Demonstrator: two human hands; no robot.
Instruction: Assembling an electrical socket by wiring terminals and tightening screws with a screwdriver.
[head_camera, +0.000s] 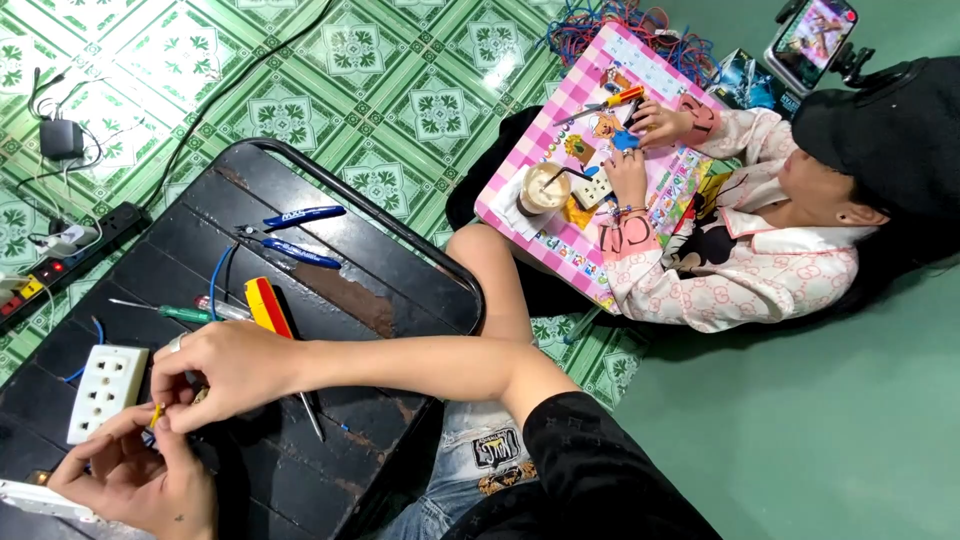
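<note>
Head view: short yellow wire (156, 413) roughly upright, pinched between left hand (135, 480) and right hand (225, 370) fingers

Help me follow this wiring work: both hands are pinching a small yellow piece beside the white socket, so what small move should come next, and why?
Probably keep the right hand pinching the yellow piece while the left hand steadies it, then bring it toward the white socket. The piece sits between the fingertips of both hands, the socket lies just beside them on the black tray, and the screwdrivers lie unused.
</note>
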